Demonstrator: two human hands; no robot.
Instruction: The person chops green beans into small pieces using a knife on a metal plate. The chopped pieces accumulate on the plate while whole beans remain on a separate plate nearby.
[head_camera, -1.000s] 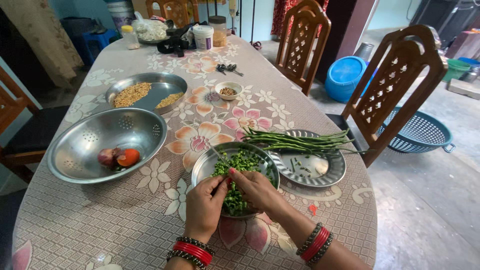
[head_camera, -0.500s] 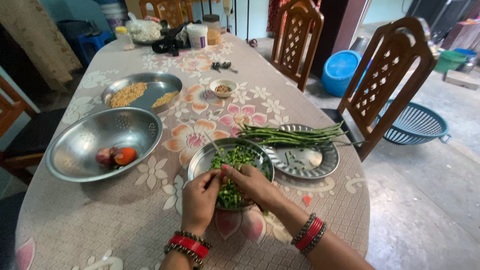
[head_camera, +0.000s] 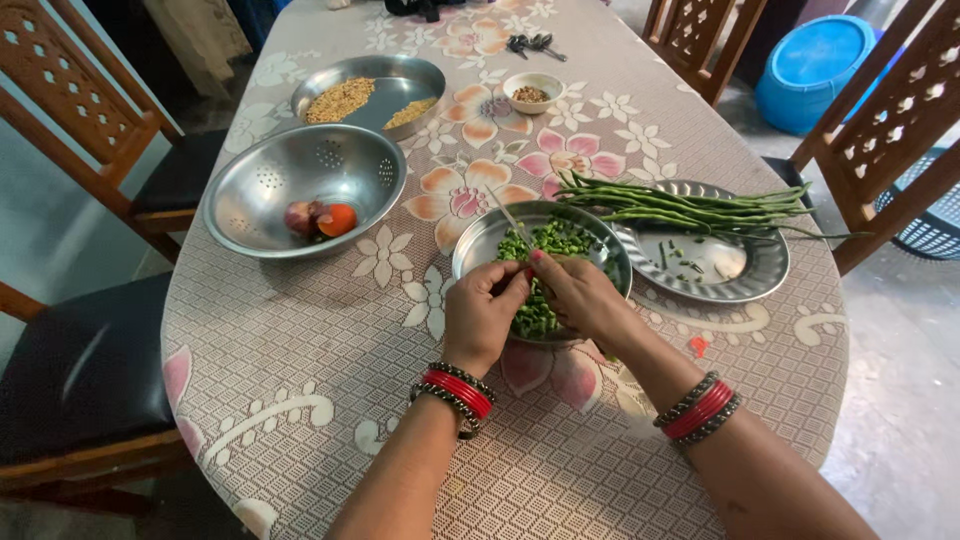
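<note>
Beige netted cloth with pink and white flowers covers the oval tabletop (head_camera: 300, 330), flanked by carved wooden chairs (head_camera: 70, 110). A large steel colander bowl (head_camera: 262, 215) at the left holds an onion and a red tomato (head_camera: 338, 219). Beyond it, a shallow steel tray (head_camera: 395, 80) carries yellow lentils. At the right, a round steel plate (head_camera: 745, 270) bears a bundle of long green beans (head_camera: 690, 205) lying across its far rim. Touching that plate, nearer the person, sits a round steel dish (head_camera: 478, 245) heaped with chopped green bean pieces (head_camera: 548, 240). Above it the left hand (head_camera: 483, 315) and right hand (head_camera: 580, 298) meet, fingers curled and pinching bean pieces together; what exactly they grip is hidden.
</note>
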